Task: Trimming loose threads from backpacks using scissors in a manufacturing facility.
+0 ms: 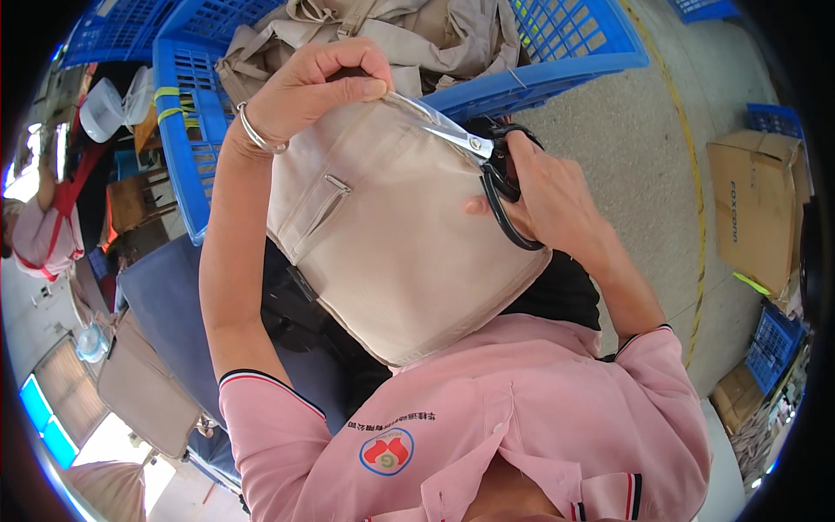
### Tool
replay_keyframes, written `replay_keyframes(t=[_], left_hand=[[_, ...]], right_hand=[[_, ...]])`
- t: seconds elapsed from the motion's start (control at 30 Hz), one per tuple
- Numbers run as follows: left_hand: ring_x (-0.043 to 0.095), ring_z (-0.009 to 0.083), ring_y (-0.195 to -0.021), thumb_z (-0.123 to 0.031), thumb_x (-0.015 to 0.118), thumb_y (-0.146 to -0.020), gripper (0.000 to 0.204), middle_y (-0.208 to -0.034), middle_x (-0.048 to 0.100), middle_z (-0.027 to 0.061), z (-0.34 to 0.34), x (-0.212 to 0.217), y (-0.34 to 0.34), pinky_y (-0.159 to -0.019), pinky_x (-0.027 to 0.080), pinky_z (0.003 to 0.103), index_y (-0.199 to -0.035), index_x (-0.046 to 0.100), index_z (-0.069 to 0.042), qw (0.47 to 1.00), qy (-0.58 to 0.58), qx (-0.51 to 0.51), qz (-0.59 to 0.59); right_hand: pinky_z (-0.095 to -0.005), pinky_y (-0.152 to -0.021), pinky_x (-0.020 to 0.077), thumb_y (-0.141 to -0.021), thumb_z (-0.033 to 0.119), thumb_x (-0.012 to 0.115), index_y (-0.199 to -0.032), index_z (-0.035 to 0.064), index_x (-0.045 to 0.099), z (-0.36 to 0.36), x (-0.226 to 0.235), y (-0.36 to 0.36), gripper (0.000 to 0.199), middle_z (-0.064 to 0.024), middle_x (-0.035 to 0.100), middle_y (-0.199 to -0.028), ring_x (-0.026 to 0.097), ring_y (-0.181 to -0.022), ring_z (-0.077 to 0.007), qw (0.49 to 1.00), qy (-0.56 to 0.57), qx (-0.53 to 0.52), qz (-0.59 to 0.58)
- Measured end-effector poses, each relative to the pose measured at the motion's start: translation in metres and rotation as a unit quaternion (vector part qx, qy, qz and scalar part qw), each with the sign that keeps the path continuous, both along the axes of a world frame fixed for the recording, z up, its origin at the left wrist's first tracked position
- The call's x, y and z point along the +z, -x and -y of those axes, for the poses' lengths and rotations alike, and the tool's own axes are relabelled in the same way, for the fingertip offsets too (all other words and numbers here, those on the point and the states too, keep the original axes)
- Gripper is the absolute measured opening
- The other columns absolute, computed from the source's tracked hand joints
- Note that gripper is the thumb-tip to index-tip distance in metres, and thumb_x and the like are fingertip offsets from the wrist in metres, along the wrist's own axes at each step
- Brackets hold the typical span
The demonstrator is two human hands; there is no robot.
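A beige fabric bag piece (pixel 417 252) with a small slit pocket lies across my lap. My left hand (pixel 322 91), with a bangle at the wrist, pinches its upper edge between thumb and fingers. Scissors (pixel 461 137) with black handles and shiny blades are in my right hand (pixel 552 196), its fingers through the loops. Their blades lie along the bag's upper right edge and point toward my left fingertips. Whether the tips have fabric between them I cannot tell.
Right beyond my hands stands a blue plastic crate (pixel 565 83) heaped with beige fabric pieces (pixel 444 39). A cardboard box (pixel 757 204) and a smaller blue crate (pixel 772 348) stand on the right. At far left is another person (pixel 48 230) in pink.
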State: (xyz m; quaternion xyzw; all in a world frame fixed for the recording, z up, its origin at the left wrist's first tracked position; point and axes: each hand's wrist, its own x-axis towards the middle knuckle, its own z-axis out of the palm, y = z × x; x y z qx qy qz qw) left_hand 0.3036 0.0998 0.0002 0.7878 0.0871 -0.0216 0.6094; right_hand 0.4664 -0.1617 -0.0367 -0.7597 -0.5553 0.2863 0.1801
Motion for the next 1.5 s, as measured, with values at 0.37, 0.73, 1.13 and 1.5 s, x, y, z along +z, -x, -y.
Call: replay_keyframes(t=[0.37, 0.73, 1.13, 1.5], left_hand=[[0.049, 0.011, -0.087, -0.011, 0.062, -0.092, 0.01, -0.093, 0.052, 0.001, 0.002, -0.003, -0.001, -0.082, 0.038, 0.025, -0.093, 0.064, -0.001, 1.0, 0.011, 0.0, 0.019], [0.05, 0.0128, -0.088, -0.011, 0.064, -0.091, 0.011, -0.093, 0.053, 0.002, 0.004, -0.005, -0.001, -0.083, 0.039, 0.027, -0.091, 0.064, -0.001, 0.999, 0.033, 0.013, 0.035], [0.051, 0.0103, -0.086, -0.008, 0.064, -0.09, 0.008, -0.09, 0.054, 0.0, 0.005, -0.005, 0.0, -0.081, 0.039, 0.025, -0.095, 0.065, -0.002, 0.999, 0.03, 0.02, 0.035], [0.055, 0.0049, -0.084, -0.007, 0.065, -0.093, 0.027, -0.089, 0.057, -0.004, 0.006, -0.018, -0.003, -0.081, 0.046, 0.022, -0.12, 0.059, -0.008, 0.989, 0.097, 0.082, 0.069]], right_hand=[[-0.0469, -0.068, 0.0517, -0.074, 0.069, 0.072, -0.089, -0.0014, 0.047, 0.001, 0.002, -0.003, 0.077, -0.0225, 0.064, -0.081, 0.065, -0.075, -0.0428, 0.999, 0.031, 0.0, -0.044], [-0.0468, -0.062, 0.0513, -0.075, 0.068, 0.072, -0.086, -0.0017, 0.048, 0.002, -0.002, -0.006, 0.075, -0.0214, 0.063, -0.071, 0.064, -0.066, -0.0435, 0.998, 0.008, 0.01, -0.056], [-0.0466, -0.059, 0.0503, -0.075, 0.063, 0.075, -0.088, -0.0022, 0.05, 0.002, -0.011, -0.012, 0.071, -0.0218, 0.062, -0.067, 0.063, -0.063, -0.0439, 0.995, -0.086, 0.018, -0.039], [-0.048, -0.059, 0.05, -0.078, 0.063, 0.072, -0.086, -0.0027, 0.049, -0.005, -0.02, -0.007, 0.07, -0.0235, 0.062, -0.067, 0.063, -0.066, -0.0459, 0.997, -0.06, 0.021, -0.052]])
